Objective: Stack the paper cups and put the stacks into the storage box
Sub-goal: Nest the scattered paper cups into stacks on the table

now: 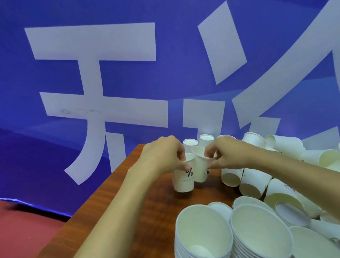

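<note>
Two cups in play over counter (131, 223): left hand (165, 155) wrapped round upright cup (182, 180), right hand (228, 154) pinching rim of tilted cup (200, 173), touching beside it. Best: level tilted cup, centre over open mouth, drop straight, don't crush rim. Finished stacks (201, 234) near. Box not in sight.

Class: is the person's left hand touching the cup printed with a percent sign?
Touching. The head view shows the left hand gripping the percent-sign cup round its rim, fingers curled against its side, no gap.
</note>
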